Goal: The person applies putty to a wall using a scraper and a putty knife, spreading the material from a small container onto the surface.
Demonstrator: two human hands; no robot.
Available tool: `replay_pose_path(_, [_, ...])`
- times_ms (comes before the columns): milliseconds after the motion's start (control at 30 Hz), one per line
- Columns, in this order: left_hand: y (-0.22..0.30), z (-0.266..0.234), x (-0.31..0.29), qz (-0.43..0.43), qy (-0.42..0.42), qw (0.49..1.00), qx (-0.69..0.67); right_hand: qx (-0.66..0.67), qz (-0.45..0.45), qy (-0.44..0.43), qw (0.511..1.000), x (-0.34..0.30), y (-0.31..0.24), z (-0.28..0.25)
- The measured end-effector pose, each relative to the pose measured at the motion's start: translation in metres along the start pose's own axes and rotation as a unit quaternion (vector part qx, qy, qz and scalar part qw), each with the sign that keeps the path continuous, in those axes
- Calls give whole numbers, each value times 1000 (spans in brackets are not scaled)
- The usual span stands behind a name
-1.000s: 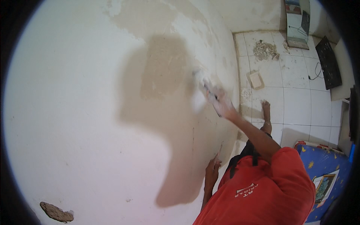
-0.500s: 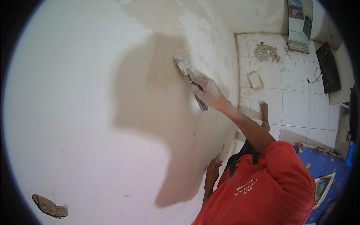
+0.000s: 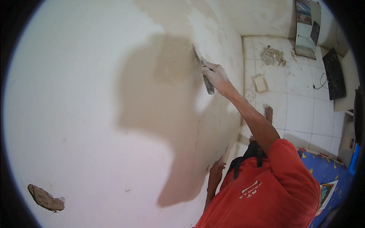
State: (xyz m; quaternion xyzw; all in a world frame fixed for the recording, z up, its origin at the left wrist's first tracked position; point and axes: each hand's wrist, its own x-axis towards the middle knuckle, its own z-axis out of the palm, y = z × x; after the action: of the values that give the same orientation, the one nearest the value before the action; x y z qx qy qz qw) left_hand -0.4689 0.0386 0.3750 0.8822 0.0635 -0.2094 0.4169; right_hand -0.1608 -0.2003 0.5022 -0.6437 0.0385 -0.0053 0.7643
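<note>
My right hand [image 3: 216, 76], dusted with white, is closed round the dark handle of a putty knife [image 3: 208, 85]. Its blade points up and is seen nearly edge-on, its tip against the wall [image 3: 76, 95] or very close to it. Beside the blade lies a damp-looking beige patch [image 3: 171, 60], partly under my shadow. Lower down, my left hand [image 3: 216, 169] is held near the wall in front of my red shirt, fingers curled. A thin pale strip juts up from it, too narrow to name.
A rough brown hole [image 3: 46, 198] breaks the wall at lower left. On the tiled floor [image 3: 300, 108] are a pale rectangular tray [image 3: 261, 84] and a pile of debris [image 3: 272, 56]. A mirror [image 3: 307, 32] and a dark flat panel [image 3: 334, 74] stand at right, above a blue patterned cover [image 3: 336, 167].
My right hand and the putty knife have moved up and slightly right along the wall. The blade has turned from showing its face to nearly edge-on. My left hand stays about where it was.
</note>
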Motion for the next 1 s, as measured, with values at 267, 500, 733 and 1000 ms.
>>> replay_pose_path(267, [-3, 4, -4, -17, 0, 1000, -6, -123, -258, 57, 957, -51, 11, 53])
replay_pose_path(500, [-1, 6, -2, -9, -5, 1000, -18, -122, -236, -62, 962, -116, 28, 47])
replay_pose_path(733, [-19, 8, -1, -3, -9, 1000, -16, -22, -55, 36, 998, -34, 14, 16])
replay_pose_path(1000, [-29, 9, -5, -30, -20, 999, 1, -82, -193, 30, 977, -85, 8, 63])
